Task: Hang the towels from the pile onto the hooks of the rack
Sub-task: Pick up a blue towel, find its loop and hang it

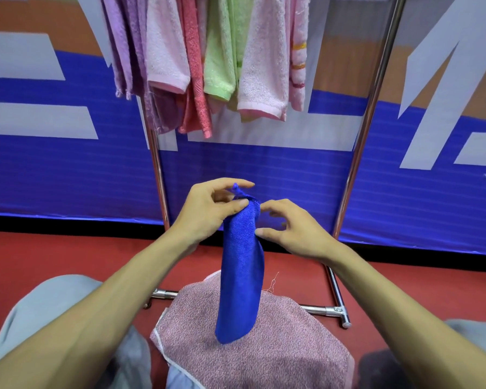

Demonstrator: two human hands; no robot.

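one head-worn wide-angle view looks forward and down, close over both forearms at frame centre, facing the rack (359, 153) whose posts run up the frame.

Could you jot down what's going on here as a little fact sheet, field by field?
Held item: blue towel, hanging down
Left hand: pinches the towel's top
Right hand: beside the towel, thumb at its edge
Pile: pink speckled towel underneath
Rack: hung towels in purple, pink, green
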